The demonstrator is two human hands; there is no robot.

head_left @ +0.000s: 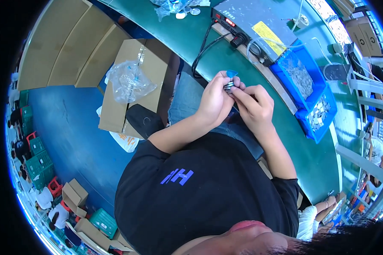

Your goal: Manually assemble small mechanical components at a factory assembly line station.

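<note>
Both of my hands meet in front of my chest, at the near edge of the green table point(187, 40). A small stack of thin silver and dark pieces point(229, 86) is pinched between them; what exactly the pieces are is too small to tell. My left hand point(215, 100) closes round the stack from the left. Fingertips of my right hand point(257, 105) press on it from the right. A small translucent blue piece point(232, 73) sticks up just above the fingers. My palms and curled fingers hide part of what is held.
Beyond my hands stands a grey metal control box point(247, 21) with cables. To its right are a blue bin point(281, 70) of small clear parts and another blue bin point(304, 123) of whitish pieces. On my left, a cardboard box point(161, 80) carries a clear plastic bag point(130, 80).
</note>
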